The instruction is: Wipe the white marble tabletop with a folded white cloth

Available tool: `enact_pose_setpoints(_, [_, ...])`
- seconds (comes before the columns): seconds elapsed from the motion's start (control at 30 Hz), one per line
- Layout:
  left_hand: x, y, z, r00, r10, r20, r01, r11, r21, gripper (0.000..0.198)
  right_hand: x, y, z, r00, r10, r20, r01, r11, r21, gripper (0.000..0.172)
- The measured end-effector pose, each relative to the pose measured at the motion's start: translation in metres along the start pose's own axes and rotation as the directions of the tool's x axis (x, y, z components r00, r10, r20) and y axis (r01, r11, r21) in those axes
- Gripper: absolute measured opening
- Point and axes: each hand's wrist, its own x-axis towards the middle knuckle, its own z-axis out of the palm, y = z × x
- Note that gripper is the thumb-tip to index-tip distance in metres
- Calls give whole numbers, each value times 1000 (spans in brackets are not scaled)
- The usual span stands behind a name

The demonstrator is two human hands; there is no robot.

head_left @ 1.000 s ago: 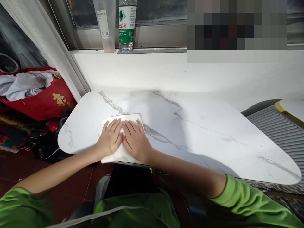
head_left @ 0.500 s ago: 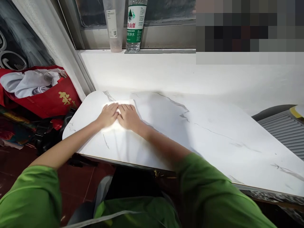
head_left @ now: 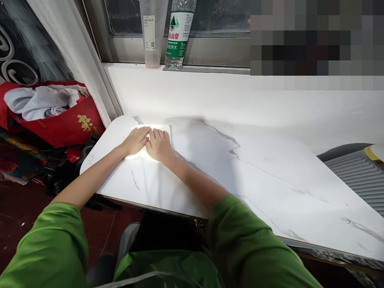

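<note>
A white cloth or paper sheet (head_left: 164, 127) lies on the white marble-patterned table (head_left: 192, 168) near its left end; which of the two it is I cannot tell. My left hand (head_left: 136, 141) rests flat on its left part, fingers stretched out toward the right. Pressed beside it, my right hand (head_left: 159, 145) lies flat with fingers pointing to the far edge. The two hands touch at the fingertips and thumb. Much of the white piece is hidden under them.
A water bottle (head_left: 179, 38) and a clear plastic cup (head_left: 153, 36) stand on the window sill behind. At left is a red bag (head_left: 66, 124) stuffed with pale cloth (head_left: 39, 102). A grey ribbed object (head_left: 357, 172) sits at the table's right edge.
Both hands have slid slightly toward the far side of the table, still flat on the white piece. More of its near edge shows. The camera view has shifted a little.
</note>
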Motion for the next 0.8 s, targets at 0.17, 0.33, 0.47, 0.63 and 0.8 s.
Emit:
enact_pose_setpoints(0.17, [-63, 21, 0, 999, -3, -34, 4, 999, 32, 57, -49, -31, -17, 996, -85, -6, 85, 996, 39, 52])
enact_pose_setpoints(0.33, [-137, 44, -1, 995, -57, -85, 60, 998, 33, 56, -96, -64, -34, 976, -216, 38, 213, 973, 85, 56])
enact_pose_setpoints(0.47, [-159, 35, -5, 995, -54, -85, 54, 999, 1, 56, -102, -82, -37, 964, -256, 69, 249, 963, 99, 58])
enact_pose_setpoints(0.63, [-106, -16, -13, 998, -35, -44, 36, 999, 17, 59, -44, -78, -22, 975, -200, 101, 192, 978, 86, 53])
enact_pose_setpoints(0.8, [-13, -65, -19, 999, -41, -22, 42, 998, 49, 58, 40, -57, 2, 988, -50, 144, 46, 999, 29, 52])
